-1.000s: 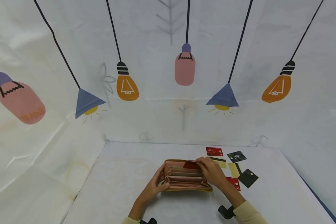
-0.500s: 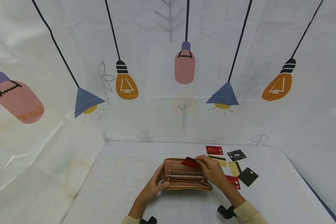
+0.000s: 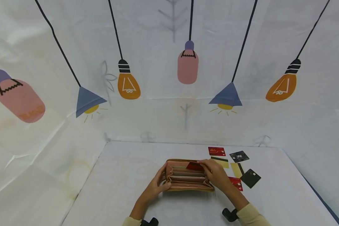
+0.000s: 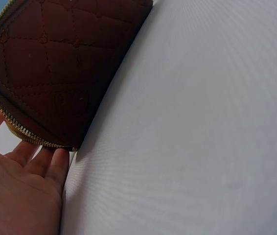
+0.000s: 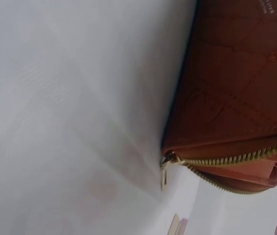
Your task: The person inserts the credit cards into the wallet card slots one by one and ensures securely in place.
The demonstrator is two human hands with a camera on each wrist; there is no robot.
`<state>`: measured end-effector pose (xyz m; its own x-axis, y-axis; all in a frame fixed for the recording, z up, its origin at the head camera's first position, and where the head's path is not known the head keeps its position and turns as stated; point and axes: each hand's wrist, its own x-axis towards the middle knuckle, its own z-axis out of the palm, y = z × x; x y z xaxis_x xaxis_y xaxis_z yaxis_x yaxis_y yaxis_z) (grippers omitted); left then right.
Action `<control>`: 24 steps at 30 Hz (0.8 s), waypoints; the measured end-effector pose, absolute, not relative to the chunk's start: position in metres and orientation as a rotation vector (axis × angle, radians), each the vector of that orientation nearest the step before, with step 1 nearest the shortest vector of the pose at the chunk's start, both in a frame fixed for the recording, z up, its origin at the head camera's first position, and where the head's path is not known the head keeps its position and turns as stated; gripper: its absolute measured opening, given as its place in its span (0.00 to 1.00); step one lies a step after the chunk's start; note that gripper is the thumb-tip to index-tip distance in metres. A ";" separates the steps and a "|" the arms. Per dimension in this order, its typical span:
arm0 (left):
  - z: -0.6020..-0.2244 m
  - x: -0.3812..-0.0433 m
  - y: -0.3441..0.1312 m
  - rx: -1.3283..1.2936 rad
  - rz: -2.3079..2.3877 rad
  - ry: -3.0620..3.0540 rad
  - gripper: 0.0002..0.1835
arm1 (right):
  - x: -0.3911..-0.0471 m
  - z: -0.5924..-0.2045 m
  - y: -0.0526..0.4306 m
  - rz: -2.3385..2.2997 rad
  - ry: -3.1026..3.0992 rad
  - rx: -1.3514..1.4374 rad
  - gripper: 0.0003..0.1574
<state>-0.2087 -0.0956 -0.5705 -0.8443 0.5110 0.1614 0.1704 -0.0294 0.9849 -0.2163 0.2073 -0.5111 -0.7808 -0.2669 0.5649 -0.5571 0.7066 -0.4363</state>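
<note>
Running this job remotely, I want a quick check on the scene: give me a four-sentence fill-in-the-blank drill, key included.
1. The right hand pinches a card whose colour is ____.
2. In the head view, the left hand holds the open wallet at its ____ end.
3. In the head view, the loose cards lie on the table to the ____ of the wallet.
4. One black card is printed with the word ____.

Missing words: red; left; right; Vip
</note>
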 end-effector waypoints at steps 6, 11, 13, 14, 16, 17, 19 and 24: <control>-0.570 -0.209 -0.095 0.715 1.964 1.990 0.45 | -0.215 -0.510 0.211 0.735 -2.425 0.700 0.19; -0.569 -0.207 -0.095 0.708 1.962 1.992 0.45 | -0.217 -0.513 0.213 0.595 -2.365 0.784 0.22; -0.569 -0.207 -0.094 0.694 1.965 1.987 0.45 | -0.218 -0.515 0.213 0.546 -2.334 0.813 0.24; -0.569 -0.206 -0.094 0.680 1.970 1.984 0.45 | -0.218 -0.516 0.213 0.525 -2.322 0.823 0.24; -0.569 -0.206 -0.094 0.672 1.973 1.985 0.45 | -0.218 -0.516 0.213 0.492 -2.303 0.833 0.25; -0.569 -0.206 -0.094 0.674 1.971 1.989 0.45 | -0.218 -0.516 0.212 0.475 -2.301 0.833 0.25; -0.569 -0.207 -0.094 0.678 1.969 1.992 0.45 | -0.218 -0.515 0.211 0.441 -2.303 0.830 0.26; -0.569 -0.208 -0.095 0.687 1.958 1.996 0.44 | -0.217 -0.513 0.209 0.352 -2.317 0.831 0.27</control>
